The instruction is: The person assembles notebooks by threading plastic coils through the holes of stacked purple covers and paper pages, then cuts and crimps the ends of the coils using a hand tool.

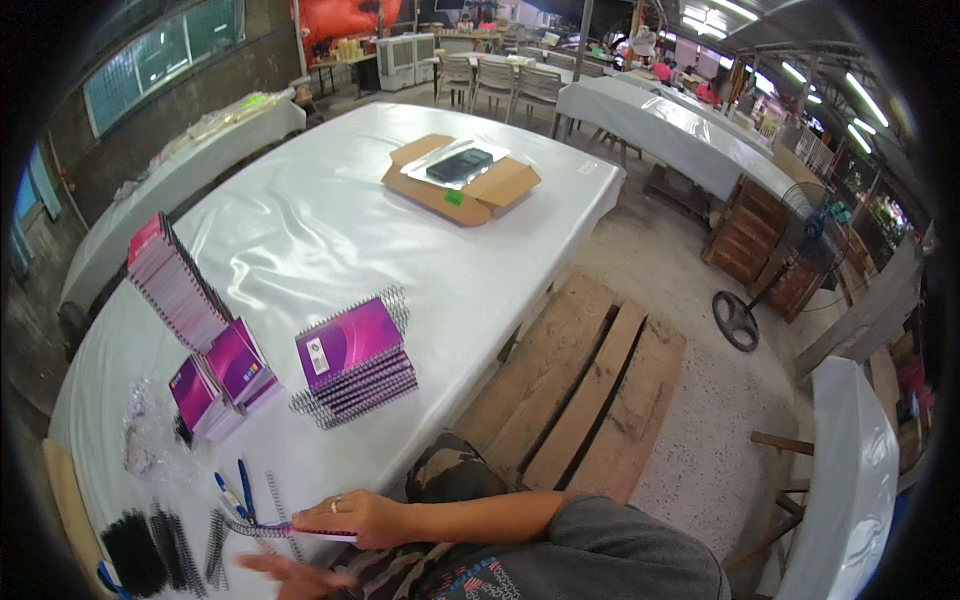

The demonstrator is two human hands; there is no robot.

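My right hand (362, 518), with a ring on one finger, grips a thin purple-covered notebook (318, 534) low over the near end of the white-covered table. A dark spiral binding coil (236, 524) stretches left from the notebook's edge. Just below, my left hand (292, 574) is smeared by motion, so its fingers are unclear. Beyond the notebook lies a blue-handled tool (246, 492) that looks like pliers. Loose coils (170, 548) and a dense black bunch of them (132, 552) lie to the left.
Purple notebooks with coils (350, 342) are stacked mid-table. Left of them stand more notebooks (240, 362), a tall stack (178, 285) and crumpled clear plastic (145, 430). An open cardboard box (450, 200) holds a dark device. A wooden bench (580, 385) and a fan (800, 235) stand right.
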